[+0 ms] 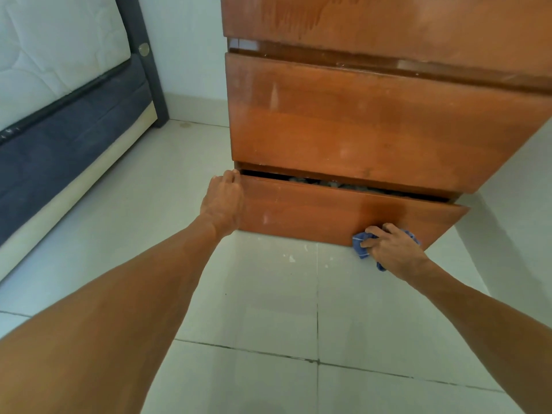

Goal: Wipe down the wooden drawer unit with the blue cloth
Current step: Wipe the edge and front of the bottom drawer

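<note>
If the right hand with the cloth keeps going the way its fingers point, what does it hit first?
Probably nothing new: the right hand already presses the crumpled blue cloth against the lower edge of the orange-brown wooden bottom drawer front.

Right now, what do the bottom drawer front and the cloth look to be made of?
Bottom drawer front: seemingly wood or wood veneer, orange-brown, with a glossy varnish; faint grain and light reflections show. Blue cloth: soft woven fabric with thin pale stripes, bunched under the right hand; the exact fibre is unclear.
</note>
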